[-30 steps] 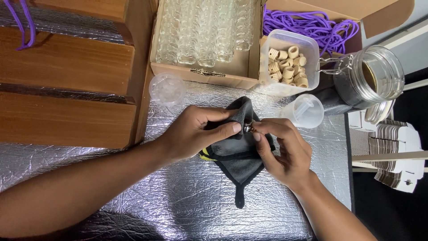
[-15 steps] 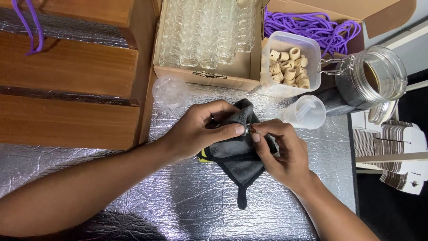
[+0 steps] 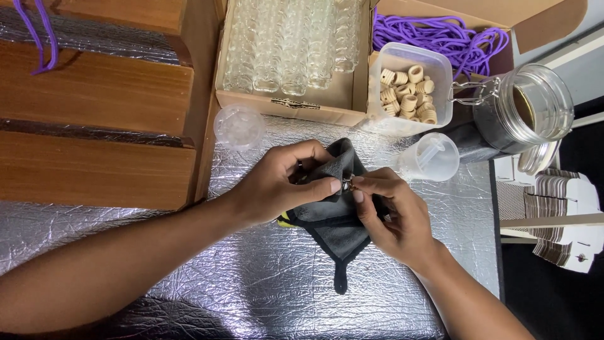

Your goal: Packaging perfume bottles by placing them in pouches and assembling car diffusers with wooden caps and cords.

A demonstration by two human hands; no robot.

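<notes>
Little shift since half second ago: my left hand [image 3: 277,182] keeps dark cloth [image 3: 333,217] bunched around small vial [image 3: 346,183]; right hand [image 3: 393,217] fingertips pinch its neck, over foil-covered table [image 3: 264,283].

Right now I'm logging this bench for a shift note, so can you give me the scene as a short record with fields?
Surface: crinkled silver foil sheet
Left hand: grip around a dark grey cloth, thumb pressed at a small metal piece
Right hand: fingertips pinch the same small metal piece
Behind the hands: cardboard box of small glass bottles, clear tub of wooden beads, purple cord, clip-top glass jar
Beside the hands: two clear plastic cups
</notes>
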